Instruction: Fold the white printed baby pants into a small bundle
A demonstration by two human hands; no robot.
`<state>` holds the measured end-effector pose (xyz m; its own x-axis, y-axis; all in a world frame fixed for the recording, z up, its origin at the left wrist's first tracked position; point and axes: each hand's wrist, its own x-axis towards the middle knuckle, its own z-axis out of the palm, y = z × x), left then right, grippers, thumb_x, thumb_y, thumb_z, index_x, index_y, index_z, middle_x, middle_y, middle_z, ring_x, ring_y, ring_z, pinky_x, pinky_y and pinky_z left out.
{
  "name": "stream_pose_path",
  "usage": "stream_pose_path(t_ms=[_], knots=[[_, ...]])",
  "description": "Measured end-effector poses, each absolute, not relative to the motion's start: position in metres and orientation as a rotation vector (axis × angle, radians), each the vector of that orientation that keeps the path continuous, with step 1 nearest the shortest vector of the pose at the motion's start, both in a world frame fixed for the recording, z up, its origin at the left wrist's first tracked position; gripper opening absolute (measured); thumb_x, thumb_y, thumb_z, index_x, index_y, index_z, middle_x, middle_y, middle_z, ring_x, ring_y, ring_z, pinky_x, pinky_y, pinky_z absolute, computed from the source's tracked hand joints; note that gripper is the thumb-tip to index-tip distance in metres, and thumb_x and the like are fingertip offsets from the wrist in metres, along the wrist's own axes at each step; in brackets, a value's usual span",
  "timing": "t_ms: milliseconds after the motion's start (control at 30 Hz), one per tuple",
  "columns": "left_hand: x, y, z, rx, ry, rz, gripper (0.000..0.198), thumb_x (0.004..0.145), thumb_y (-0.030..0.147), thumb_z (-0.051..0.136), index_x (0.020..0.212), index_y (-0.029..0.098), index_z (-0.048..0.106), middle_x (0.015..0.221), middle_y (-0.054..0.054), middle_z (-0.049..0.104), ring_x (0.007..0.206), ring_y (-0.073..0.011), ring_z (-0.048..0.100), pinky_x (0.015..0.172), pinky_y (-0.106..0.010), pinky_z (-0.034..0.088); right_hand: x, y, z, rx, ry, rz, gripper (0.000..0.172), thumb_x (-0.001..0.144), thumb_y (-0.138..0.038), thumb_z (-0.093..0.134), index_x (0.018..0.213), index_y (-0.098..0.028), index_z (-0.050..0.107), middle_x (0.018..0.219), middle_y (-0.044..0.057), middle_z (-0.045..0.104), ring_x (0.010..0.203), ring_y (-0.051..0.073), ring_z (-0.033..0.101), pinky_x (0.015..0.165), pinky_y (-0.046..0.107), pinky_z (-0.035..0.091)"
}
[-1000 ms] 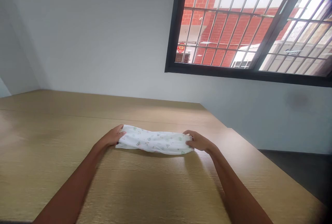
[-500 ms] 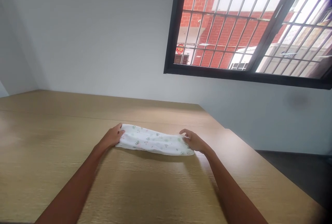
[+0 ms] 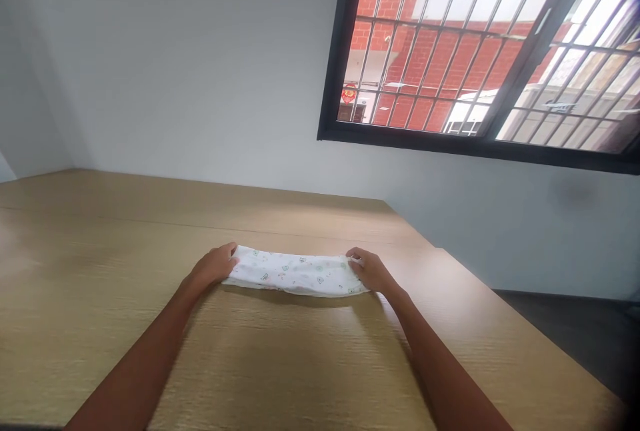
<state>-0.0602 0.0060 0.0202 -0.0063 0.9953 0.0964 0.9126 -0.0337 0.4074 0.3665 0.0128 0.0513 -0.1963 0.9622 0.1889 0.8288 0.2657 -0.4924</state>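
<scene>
A white cloth with small green and pink printed figures is folded into a long, narrow strip. It stretches sideways between my hands, its near edge slightly raised with a shadow on the table below. My left hand pinches the left end, thumb on the near side. At the other end, my right hand grips the cloth between thumb and fingers. Part of each end of the strip is hidden behind the fingers.
The wooden table has a seam running across its far part, and its right edge slants toward me. Behind it stands a pale wall with a dark-framed, barred window at upper right. Dark floor shows beyond the right edge.
The upper edge of the cloth now runs straighter and more level. My right hand has closed more on its end and shifted slightly left; the left hand has barely moved.
</scene>
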Motion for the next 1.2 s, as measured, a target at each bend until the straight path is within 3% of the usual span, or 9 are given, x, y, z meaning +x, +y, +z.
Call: stream_pose_path(t_ms=[167,300,433,567,633,767,933,1100,1200], knots=[[-0.055,0.0,0.026,2.017,2.107,0.387,0.008,0.086,0.029,0.05,0.088,0.022,0.051,0.091,-0.008,0.066,0.077,-0.0252,0.059,0.06,-0.03,0.028,0.362,0.014,0.05,-1.752,-2.042,0.34,0.021,0.094,-0.02,0.052,0.11,-0.015,0.065,0.113,0.011,0.067,0.105,0.023,0.061,0.088,0.03,0.043],[-0.054,-0.004,0.033,2.005,2.182,0.365,0.023,0.089,0.031,0.052,0.11,0.022,0.052,0.107,-0.011,0.066,0.092,-0.0307,0.061,0.064,-0.033,0.035,0.357,0.015,0.047,-1.995,-2.007,0.273,0.032,0.099,-0.034,0.05,0.115,-0.01,0.066,0.118,0.017,0.065,0.108,0.028,0.059,0.086,0.033,0.041],[-0.032,-0.009,0.035,2.203,2.185,0.65,0.034,0.089,0.023,0.05,0.122,0.016,0.051,0.113,-0.014,0.064,0.108,-0.0326,0.057,0.082,-0.04,0.044,0.354,0.013,0.046,-1.998,-2.094,0.206,0.031,0.103,-0.033,0.044,0.104,-0.012,0.067,0.113,0.015,0.064,0.097,0.024,0.059,0.075,0.031,0.038],[0.012,-0.019,0.027,2.39,1.659,0.893,0.039,0.092,0.029,0.046,0.128,0.017,0.055,0.125,-0.012,0.061,0.117,-0.0261,0.055,0.103,-0.039,0.043,0.351,0.007,0.051,-1.891,-2.167,0.188,0.03,0.104,-0.027,0.042,0.09,-0.014,0.065,0.106,0.011,0.062,0.088,0.019,0.057,0.071,0.028,0.036],[0.029,-0.026,0.022,2.433,1.44,0.777,0.047,0.096,0.034,0.042,0.139,0.018,0.051,0.141,-0.01,0.055,0.13,-0.0242,0.049,0.112,-0.038,0.039,0.35,0.006,0.053,-1.847,-2.14,0.211,0.024,0.103,-0.024,0.045,0.093,-0.014,0.065,0.11,0.011,0.061,0.092,0.018,0.056,0.072,0.027,0.037],[0.036,-0.035,0.019,2.452,1.369,0.384,0.061,0.101,0.048,0.032,0.154,0.02,0.038,0.162,-0.005,0.031,0.151,-0.0254,0.021,0.125,-0.047,0.018,0.35,0.005,0.056,-1.89,-2.09,0.217,0.014,0.099,-0.018,0.05,0.1,-0.014,0.063,0.112,0.009,0.061,0.094,0.018,0.056,0.074,0.027,0.038],[0.031,-0.041,0.032,2.293,1.599,0.12,0.078,0.095,0.074,0.027,0.16,0.031,0.024,0.166,0.001,0.005,0.154,-0.0362,-0.004,0.118,-0.071,-0.001,0.35,0.004,0.055,-1.979,-2.073,0.193,0.014,0.1,-0.017,0.049,0.099,-0.013,0.062,0.108,0.009,0.063,0.096,0.02,0.056,0.076,0.029,0.039],[0.037,-0.048,0.036,2.167,1.744,0.069,0.095,0.084,0.09,0.029,0.16,0.035,0.02,0.166,-0.001,0.002,0.152,-0.0409,-0.008,0.112,-0.078,-0.004,0.346,-0.003,0.056,-1.983,-2.107,0.001,0.017,0.099,-0.018,0.048,0.105,-0.013,0.063,0.113,0.013,0.061,0.105,0.024,0.055,0.076,0.031,0.041],[0.042,-0.049,0.033,2.133,1.815,0.165,0.083,0.09,0.083,0.021,0.157,0.036,0.031,0.166,-0.003,0.012,0.152,-0.0422,0.002,0.11,-0.08,0.004,0.335,-0.009,0.059,-1.906,-2.155,-0.248,0.022,0.093,-0.01,0.05,0.11,-0.012,0.064,0.124,0.017,0.056,0.116,0.029,0.051,0.084,0.035,0.043]])
